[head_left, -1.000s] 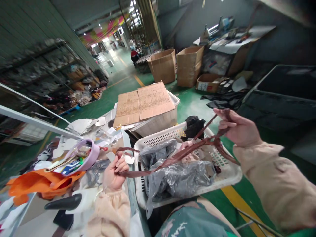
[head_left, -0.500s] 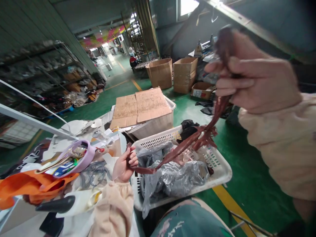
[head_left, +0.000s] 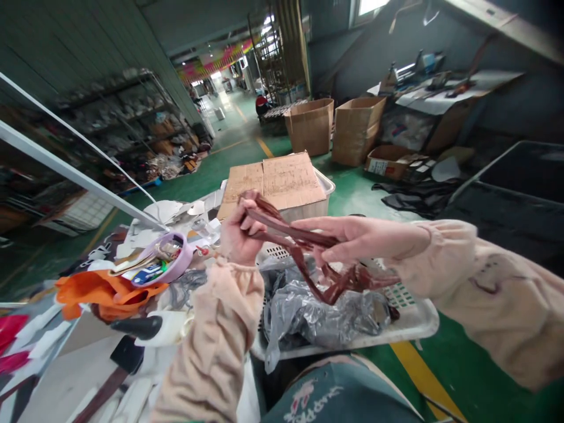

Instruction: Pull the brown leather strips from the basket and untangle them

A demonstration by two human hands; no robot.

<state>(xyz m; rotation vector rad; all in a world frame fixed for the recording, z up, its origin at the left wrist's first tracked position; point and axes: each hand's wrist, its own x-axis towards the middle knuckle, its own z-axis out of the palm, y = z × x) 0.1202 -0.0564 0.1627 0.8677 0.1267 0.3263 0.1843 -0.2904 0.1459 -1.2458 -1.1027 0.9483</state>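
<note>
Pinching thin dark-red leather straps (head_left: 304,235) between both closed hands, left hand (head_left: 240,232), right hand (head_left: 352,238), above white plastic basket (head_left: 414,320); straps limp, light, likely tangle-prone; grip near ends.

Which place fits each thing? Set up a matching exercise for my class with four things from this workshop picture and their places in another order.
Things:
1. brown straps
2. white basket
3. pink bowl
4. cardboard sheets

Places:
A. on top of the white bin
B. beside the orange cloth
C. between the left hand and the right hand
D. under the grey plastic bags

Pairs: 1-C, 2-D, 3-B, 4-A
</note>
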